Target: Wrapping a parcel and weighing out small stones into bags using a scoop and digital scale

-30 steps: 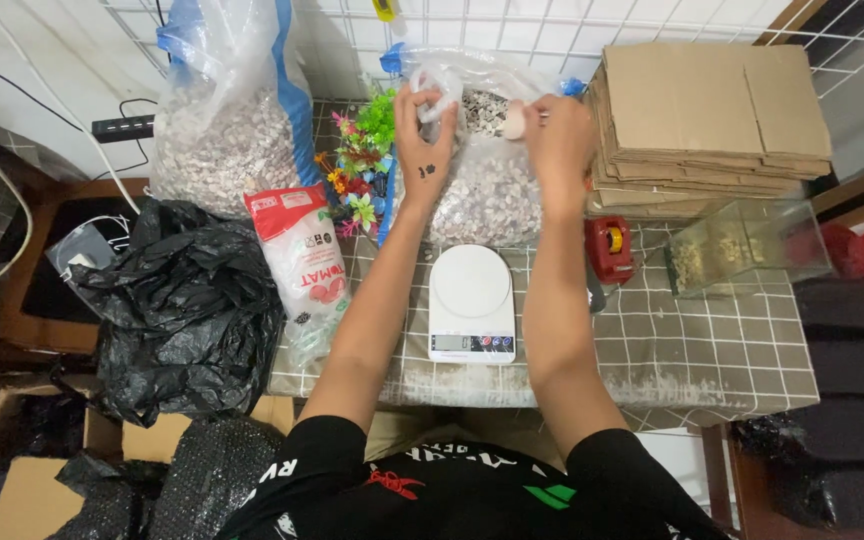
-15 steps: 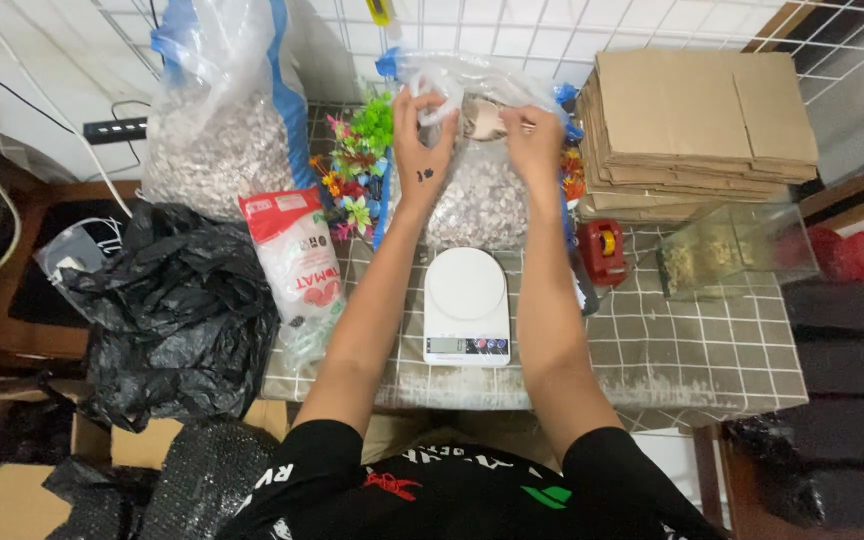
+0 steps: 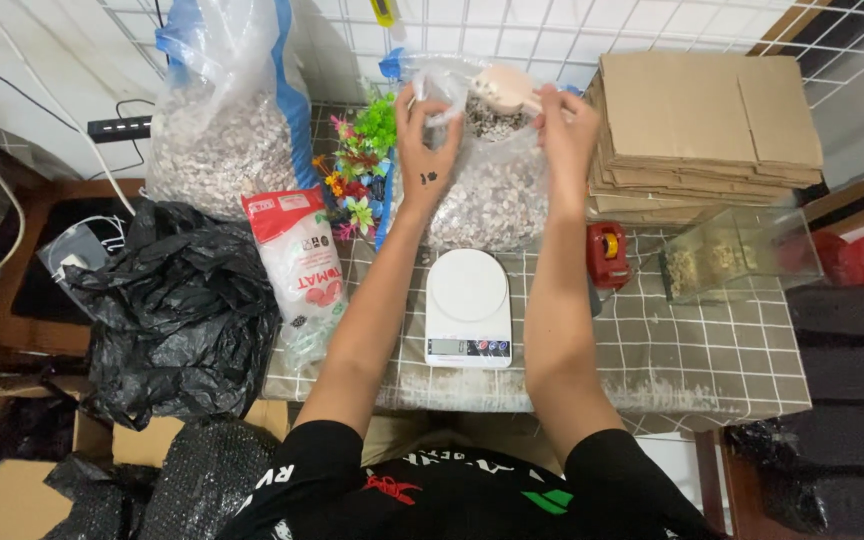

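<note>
Gravel scooping is the step in hand, as I read it. Going from the left edge of the tiled bench [image 3: 712, 360]: a black plastic bag [image 3: 172, 310] slumps off the corner, a big clear sack of gravel [image 3: 222, 120] stands at the back, and a red-and-white pouch [image 3: 297, 260] leans beside it. My left hand [image 3: 427, 150] pinches the rim of the clear gravel bag [image 3: 487, 195] at the bench's back edge, holding it open. A white kitchen scale [image 3: 467, 305] sits bare near the front edge. My right hand [image 3: 564, 130] grips a pale scoop [image 3: 502, 90], loaded, at the bag's mouth. Flattened cardboard boxes [image 3: 702, 120] fill the back right corner. I judge the next move needs a level lift.
</note>
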